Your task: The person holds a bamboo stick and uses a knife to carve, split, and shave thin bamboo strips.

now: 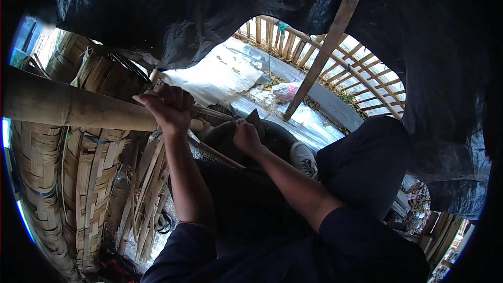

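My left hand (170, 106) is closed in a fist beside the end of a thick bamboo pole (78, 106). A thin bamboo strip (212, 113) runs from this fist to my right hand (247, 137), whose fingers are closed at the strip's other end. Just beyond the right hand a dark, pointed blade-like piece (255, 119) sticks up; I cannot tell whether that hand touches it. Below both hands is a dark round tub (280, 133). A slim stick (220, 155) slants under the strip.
Woven bamboo baskets (39, 188) stand on the left, with split bamboo slats (149, 199) beside them. Black plastic sheeting (126, 15) hangs overhead, crossed by a wooden post (330, 42). A bamboo lattice (361, 73) lies beyond. My shoe (303, 158) is beside the tub.
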Tool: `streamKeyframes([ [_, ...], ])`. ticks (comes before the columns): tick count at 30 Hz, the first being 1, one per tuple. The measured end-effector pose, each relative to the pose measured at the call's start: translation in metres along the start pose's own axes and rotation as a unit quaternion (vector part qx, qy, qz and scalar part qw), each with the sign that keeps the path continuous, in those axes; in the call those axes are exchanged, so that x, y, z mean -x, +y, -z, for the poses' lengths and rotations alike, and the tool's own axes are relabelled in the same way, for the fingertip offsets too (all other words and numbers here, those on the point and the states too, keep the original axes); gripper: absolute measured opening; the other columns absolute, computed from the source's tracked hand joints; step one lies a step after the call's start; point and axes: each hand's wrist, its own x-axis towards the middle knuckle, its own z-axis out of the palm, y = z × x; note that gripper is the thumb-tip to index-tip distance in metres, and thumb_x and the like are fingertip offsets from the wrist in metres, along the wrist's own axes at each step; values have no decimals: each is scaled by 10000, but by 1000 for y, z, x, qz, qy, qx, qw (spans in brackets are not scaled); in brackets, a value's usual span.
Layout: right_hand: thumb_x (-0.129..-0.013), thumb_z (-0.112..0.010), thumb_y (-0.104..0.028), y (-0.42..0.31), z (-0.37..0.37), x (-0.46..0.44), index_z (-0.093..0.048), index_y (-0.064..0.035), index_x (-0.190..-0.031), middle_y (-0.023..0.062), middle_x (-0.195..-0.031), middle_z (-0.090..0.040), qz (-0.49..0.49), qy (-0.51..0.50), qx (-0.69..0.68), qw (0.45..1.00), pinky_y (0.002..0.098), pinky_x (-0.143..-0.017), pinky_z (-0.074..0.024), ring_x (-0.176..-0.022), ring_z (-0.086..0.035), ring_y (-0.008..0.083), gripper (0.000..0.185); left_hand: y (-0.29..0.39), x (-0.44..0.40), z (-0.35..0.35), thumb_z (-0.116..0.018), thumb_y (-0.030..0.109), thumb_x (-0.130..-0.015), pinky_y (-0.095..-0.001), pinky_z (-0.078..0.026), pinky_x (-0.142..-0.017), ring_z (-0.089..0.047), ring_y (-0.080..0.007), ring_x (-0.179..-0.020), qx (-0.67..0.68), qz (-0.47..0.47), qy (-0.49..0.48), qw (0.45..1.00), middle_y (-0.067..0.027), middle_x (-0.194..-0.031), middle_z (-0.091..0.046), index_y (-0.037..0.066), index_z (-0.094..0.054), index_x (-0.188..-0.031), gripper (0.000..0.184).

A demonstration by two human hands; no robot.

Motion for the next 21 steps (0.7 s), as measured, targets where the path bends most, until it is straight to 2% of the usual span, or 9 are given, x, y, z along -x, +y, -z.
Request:
streamKeyframes([
  [3, -879, -460, -77, -55, 9, -3, -529, 63, -821, 288, -667, -574, 52, -5, 18, 998, 510, -564, -468, -664, -596, 444, 167, 0, -3, 0, -245, 776, -803, -260, -100, -370, -112, -74, -391, -1, 5, 32, 999, 59, -455, -150, 186, -248, -542, 646],
  [5, -883, -461, -86, -94, 17, 2, -536, 61, -832, 278, -668, -581, -26, 28, -59, 998, 500, -587, -482, -672, -604, 432, 172, -1, -1, 2, -248, 772, -807, -259, -97, -370, -109, -73, -392, -4, 5, 34, 999, 59, -458, -152, 187, -254, -541, 643],
  [9, -906, -441, -117, -23, -2, 4, -544, 47, -879, 264, -708, -603, -9, -31, 45, 998, 488, -650, -497, -735, -623, 411, 196, 6, 1, 13, -261, 775, -803, -258, -85, -371, -98, -74, -401, 4, -16, 60, 998, 57, -471, -148, 188, -264, -554, 637],
  [10, -883, -451, -87, -18, 4, 0, -557, 51, -886, 266, -724, -606, -60, -36, -1, 998, 491, -660, -502, -749, -626, 412, 174, 7, 0, 15, -263, 777, -801, -256, -82, -370, -96, -74, -403, 21, -17, 69, 997, 58, -473, -148, 189, -266, -557, 636],
  [14, -872, -459, -75, -63, 3, -5, -560, 52, -892, 264, -738, -613, -1, -74, 35, 997, 478, -667, -510, -752, -628, 411, 164, 3, -3, 12, -266, 771, -805, -254, -81, -370, -95, -75, -405, 28, -15, 64, 997, 57, -475, -152, 188, -260, -558, 634],
  [16, -875, -468, -87, -105, 14, -2, -563, 57, -877, 268, -746, -615, -120, -36, -40, 991, 461, -664, -519, -752, -629, 410, 173, 5, 0, 5, -267, 762, -814, -252, -80, -373, -94, -74, -403, 7, -8, 75, 997, 54, -470, -155, 190, -253, -555, 628],
  [17, -875, -468, -87, -85, 6, 0, -563, 57, -877, 268, -746, -615, -120, -36, -41, 991, 461, -664, -519, -752, -629, 410, 173, 4, 1, 7, -267, 762, -814, -252, -80, -373, -94, -74, -403, 7, -7, 75, 997, 54, -470, -155, 190, -253, -555, 628],
  [19, -898, -459, -111, -16, -14, 4, -542, 62, -846, 278, -725, -609, 5, -31, 72, 997, 461, -630, -520, -730, -631, 412, 200, 4, -1, 14, -259, 760, -818, -255, -85, -373, -89, -76, -401, 36, -19, 10, 999, 52, -458, -154, 182, -258, -554, 635],
  [21, -897, -462, -113, 15, -2, 11, -538, 63, -839, 279, -708, -606, -42, -46, 59, 996, 467, -616, -519, -718, -631, 414, 200, 1, 2, 3, -252, 763, -816, -257, -89, -373, -88, -77, -398, 27, -7, -4, 1000, 51, -452, -153, 176, -258, -553, 643],
])
